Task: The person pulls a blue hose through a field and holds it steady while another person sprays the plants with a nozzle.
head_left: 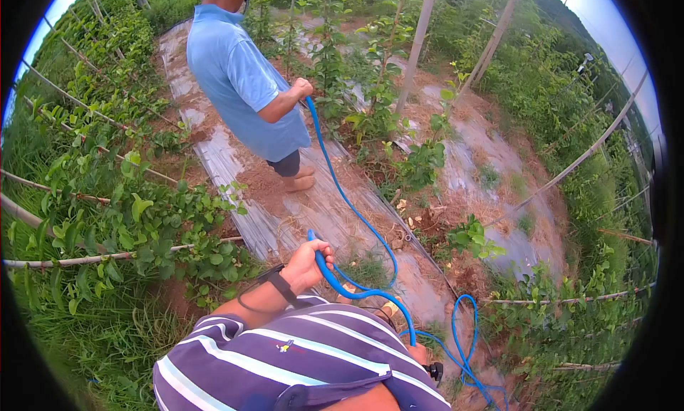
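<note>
My left hand point(310, 265) is closed around a blue hose point(370, 293), with a short end of it sticking up past the thumb. From there the hose curves in front of my striped shirt to my right hand point(419, 352). Only a small part of that hand shows; it appears closed on the hose, its fingers mostly hidden behind my body. Ahead, a person in a light blue shirt point(246, 83) grips another stretch of blue hose point(335, 172), which runs down to the ground near my left hand.
Loops of blue hose point(464, 333) lie on the ground at my right. Plastic-covered soil point(228, 169) runs along the row. Leafy plants point(128, 229) on slanting poles stand at left, and wooden stakes point(419, 48) rise among plants ahead.
</note>
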Demonstrator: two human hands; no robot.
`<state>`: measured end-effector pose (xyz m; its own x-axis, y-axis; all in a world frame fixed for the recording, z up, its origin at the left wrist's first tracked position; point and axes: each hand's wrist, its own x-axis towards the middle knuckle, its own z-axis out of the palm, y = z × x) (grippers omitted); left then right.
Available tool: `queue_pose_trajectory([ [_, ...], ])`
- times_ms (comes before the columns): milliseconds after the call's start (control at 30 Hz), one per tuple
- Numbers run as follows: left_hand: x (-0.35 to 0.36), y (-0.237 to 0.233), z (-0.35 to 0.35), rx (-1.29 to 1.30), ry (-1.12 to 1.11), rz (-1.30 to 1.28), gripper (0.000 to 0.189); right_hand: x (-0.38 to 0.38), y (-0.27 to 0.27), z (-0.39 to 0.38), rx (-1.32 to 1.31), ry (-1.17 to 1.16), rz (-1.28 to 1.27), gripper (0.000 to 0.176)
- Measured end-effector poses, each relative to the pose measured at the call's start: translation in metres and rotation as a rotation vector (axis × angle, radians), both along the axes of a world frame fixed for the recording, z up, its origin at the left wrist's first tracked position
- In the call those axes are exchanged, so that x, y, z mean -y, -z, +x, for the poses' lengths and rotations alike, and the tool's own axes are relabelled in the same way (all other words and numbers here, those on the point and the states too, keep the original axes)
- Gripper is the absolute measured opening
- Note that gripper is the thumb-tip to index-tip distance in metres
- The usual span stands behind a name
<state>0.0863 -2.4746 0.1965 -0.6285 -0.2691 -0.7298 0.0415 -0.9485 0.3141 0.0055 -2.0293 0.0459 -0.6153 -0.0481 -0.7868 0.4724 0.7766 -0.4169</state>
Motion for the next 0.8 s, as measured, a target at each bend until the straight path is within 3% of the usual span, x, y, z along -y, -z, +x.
queue_pose_trajectory([
  [267, -0.001, -0.015, -0.009, 0.027, -0.005, -0.002, 0.014, 0.005, 0.002, 0.000, 0.009, 0.028, -0.020, 0.015],
  [467, -0.001, -0.010, -0.012, 0.024, 0.033, -0.029, 0.008, -0.017, 0.045, 0.011, -0.021, -0.016, -0.014, 0.014],
  [800, 0.001, -0.014, -0.019, 0.047, 0.048, -0.023, 0.014, 0.014, -0.005, 0.004, 0.015, 0.062, -0.016, 0.010],
])
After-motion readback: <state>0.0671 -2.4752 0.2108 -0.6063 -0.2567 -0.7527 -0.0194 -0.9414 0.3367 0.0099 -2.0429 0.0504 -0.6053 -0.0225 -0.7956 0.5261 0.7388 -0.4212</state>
